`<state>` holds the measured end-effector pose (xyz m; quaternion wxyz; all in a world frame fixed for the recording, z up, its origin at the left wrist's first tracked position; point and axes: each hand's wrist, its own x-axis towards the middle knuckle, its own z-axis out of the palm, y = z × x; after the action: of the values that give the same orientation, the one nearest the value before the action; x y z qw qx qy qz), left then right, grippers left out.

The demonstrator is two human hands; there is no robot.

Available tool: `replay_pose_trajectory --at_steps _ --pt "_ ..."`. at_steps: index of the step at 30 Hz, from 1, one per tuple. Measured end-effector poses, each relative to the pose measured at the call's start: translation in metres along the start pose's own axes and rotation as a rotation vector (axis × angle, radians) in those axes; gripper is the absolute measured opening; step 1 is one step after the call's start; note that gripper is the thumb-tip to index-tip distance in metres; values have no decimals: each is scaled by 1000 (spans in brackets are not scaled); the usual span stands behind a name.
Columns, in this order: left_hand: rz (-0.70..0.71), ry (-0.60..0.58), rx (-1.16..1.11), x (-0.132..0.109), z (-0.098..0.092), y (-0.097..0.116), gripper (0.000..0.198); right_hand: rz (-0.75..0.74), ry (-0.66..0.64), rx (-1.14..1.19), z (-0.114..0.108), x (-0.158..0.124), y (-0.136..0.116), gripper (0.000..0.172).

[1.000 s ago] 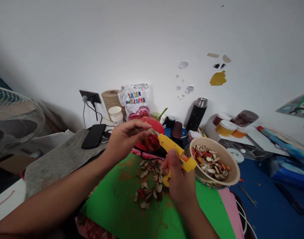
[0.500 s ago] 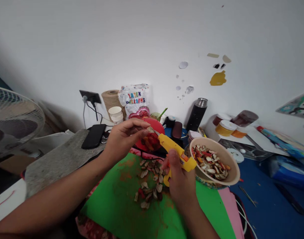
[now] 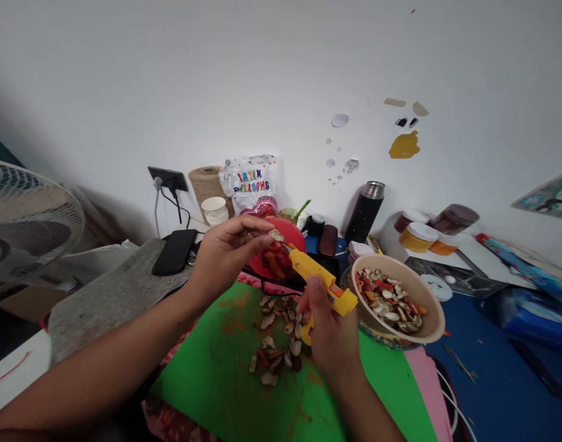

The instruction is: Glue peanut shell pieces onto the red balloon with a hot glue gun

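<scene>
Yellow glue gun (image 3: 311,267), one, gripped by right fingers (image 3: 317,298), one pale flake (image 3: 276,235) pinched by left fingers (image 3: 254,247)

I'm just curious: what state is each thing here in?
Left hand: pinching a shell fragment
Right hand: gripping the yellow glue gun
Yellow glue gun: held, nozzle toward the shell fragment
Beige bowl: uncovered, holding many pieces
Green sheet: stained, strewn with pieces
Black thermos: capped
Paper cups: stacked
Smartphone: lying flat, screen dark
Wall socket: plugs inserted

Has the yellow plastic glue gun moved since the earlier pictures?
Yes, slightly left in view: the yellow plastic glue gun, held in the right hand, has shifted away from the round beige bowl.
</scene>
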<state>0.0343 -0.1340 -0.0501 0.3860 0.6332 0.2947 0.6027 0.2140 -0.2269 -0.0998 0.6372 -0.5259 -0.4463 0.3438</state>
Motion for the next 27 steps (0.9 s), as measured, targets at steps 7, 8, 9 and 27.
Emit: replay_pose_trajectory --at_steps 7,8,9,27 --pt "-44 -3 3 3 -2 -6 25 -9 -11 55 -2 -2 4 76" --pt "-33 -4 11 3 -2 -6 25 -7 -15 60 -2 -2 4 75" --pt "-18 -4 24 2 -1 -6 24 -8 -15 61 -2 -2 4 75" --pt "8 -50 86 -4 3 -4 18 -34 -59 24 -1 -5 -2 76"
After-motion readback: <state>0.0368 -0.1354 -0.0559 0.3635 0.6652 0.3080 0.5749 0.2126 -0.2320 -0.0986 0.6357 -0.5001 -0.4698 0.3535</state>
